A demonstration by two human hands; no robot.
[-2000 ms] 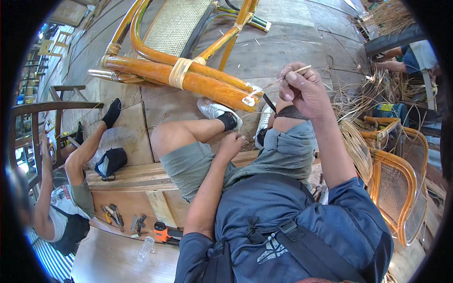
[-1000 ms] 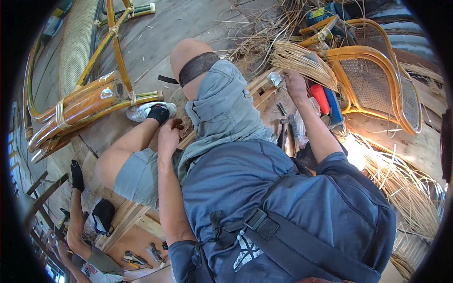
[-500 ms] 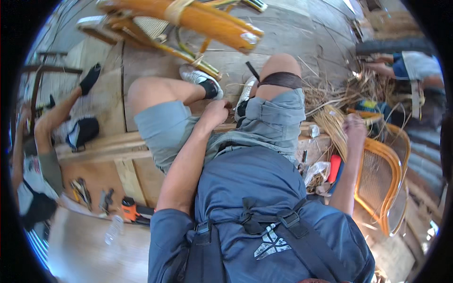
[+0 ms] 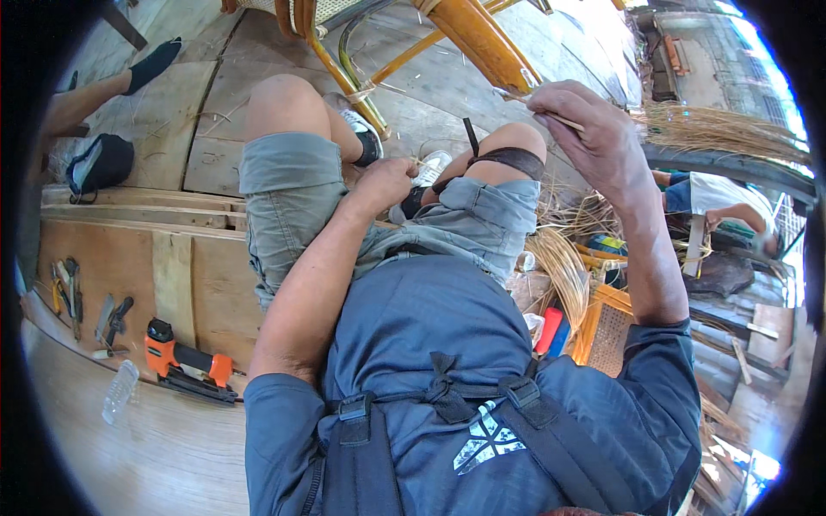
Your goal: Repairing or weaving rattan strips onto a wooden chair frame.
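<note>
Head view: gripping thin pale wooden stick in right hand, thumb-to-finger pinch, likely for fine control. Holding its tip right by near end of glossy orange-brown bamboo pole; can't tell contact. Pole end angled toward right hand, probably for easy reach. Resting left hand between legs of grey-green cloth shorts, fingers curled; can't tell if gripping anything. Off to left, presumably clear of work: orange-and-black power tool, near clear plastic bottle.
</note>
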